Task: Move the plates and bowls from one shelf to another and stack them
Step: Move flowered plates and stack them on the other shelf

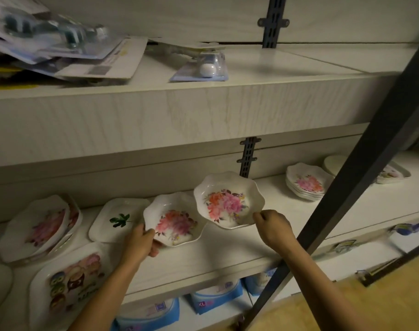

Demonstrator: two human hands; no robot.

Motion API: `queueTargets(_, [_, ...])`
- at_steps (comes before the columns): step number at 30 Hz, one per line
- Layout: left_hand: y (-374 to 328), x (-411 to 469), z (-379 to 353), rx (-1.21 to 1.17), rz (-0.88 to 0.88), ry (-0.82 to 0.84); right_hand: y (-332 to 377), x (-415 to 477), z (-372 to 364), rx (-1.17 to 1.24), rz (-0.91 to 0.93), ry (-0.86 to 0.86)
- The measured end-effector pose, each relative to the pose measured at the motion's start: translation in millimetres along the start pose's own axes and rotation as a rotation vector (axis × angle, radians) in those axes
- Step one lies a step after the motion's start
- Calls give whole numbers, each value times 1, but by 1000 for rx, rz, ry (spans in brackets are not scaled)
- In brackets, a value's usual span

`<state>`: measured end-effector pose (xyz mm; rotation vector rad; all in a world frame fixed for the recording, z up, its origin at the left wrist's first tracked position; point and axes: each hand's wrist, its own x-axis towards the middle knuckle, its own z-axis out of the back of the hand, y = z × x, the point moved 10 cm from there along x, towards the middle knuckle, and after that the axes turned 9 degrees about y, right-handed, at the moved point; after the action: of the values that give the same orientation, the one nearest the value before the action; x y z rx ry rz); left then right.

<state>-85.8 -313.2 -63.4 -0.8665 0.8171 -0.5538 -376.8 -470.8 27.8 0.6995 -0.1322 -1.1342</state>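
Pinching the near rim of one scalloped floral bowl (228, 201) in my right hand (274, 226), I hold it tilted, off the shelf (227, 256); my left hand (141, 240) grips the near-left edge of its twin (173, 219). Best to level the raised bowl, then nest it onto the stack of matching bowls (305, 185) farther right, lobes aligned

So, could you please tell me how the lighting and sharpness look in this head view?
Head view: dim overall, darkest at the left edge; the packaged items top left are blurred; the wide lens bends the shelf edge; the floral bowl in the right hand and the one in the left hand show clearly.
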Motion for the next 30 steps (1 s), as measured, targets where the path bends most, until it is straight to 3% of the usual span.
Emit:
queueTargets(8, [14,-61,52,-57,-23,-12,-11,-52,-14,99,30,50])
queueTargets(18, [18,-144,63,-55,-64,-64,-47,-109,-13,74,127,100])
queueTargets(30, [24,-276,-43,-101,-22,-92,-160,-205,59,15,165,130])
